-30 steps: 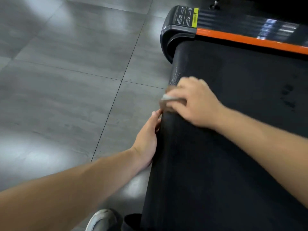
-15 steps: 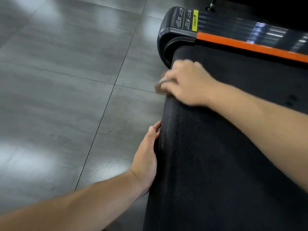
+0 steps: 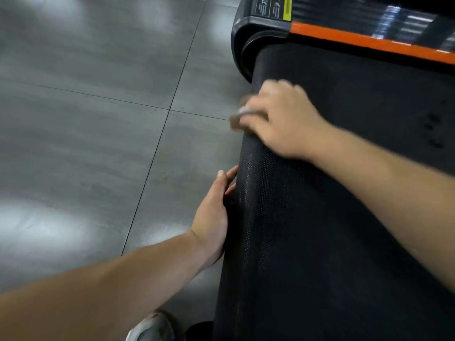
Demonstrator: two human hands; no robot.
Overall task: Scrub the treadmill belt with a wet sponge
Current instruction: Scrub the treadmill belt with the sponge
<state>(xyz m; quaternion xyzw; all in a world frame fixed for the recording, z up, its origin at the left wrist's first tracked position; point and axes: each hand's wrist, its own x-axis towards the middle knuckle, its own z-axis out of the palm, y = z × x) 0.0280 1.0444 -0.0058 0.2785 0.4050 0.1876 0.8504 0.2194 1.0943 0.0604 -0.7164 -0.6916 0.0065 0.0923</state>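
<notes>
Sponge [image 3: 236, 120]: greyish and motion-blurred. It sits on the left rolled edge of the treadmill belt [image 3: 320, 217], with one corner hanging out over the floor [image 3: 86, 119], a little short of the black end cap [image 3: 248, 30].

Risks, as I judge them:
- So little sponge bears on the belt that an outward stroke could slide it off the edge and drop it.
- A stroke carried forward may run the knuckles into the end cap or the gap where the belt curls under it.
- Water squeezed out here likely drips down the side onto glossy tile near the shoe [image 3: 150, 328], a slip hazard.
- Hard pressure could shift the belt and nip the bracing hand.

Right hand [image 3: 280, 119]: reaches in from the right, palm down. Its fingers are curled close together over the sponge and pinch it against the belt. Blur hides the thumb.

Left hand [image 3: 213, 212]: arm comes from lower left. The fingers are straight and pressed together, laid flat along the belt's side edge with the tips pointing forward. It holds nothing.

Dark spots [image 3: 430, 129] farther right on the belt look untouched.
</notes>
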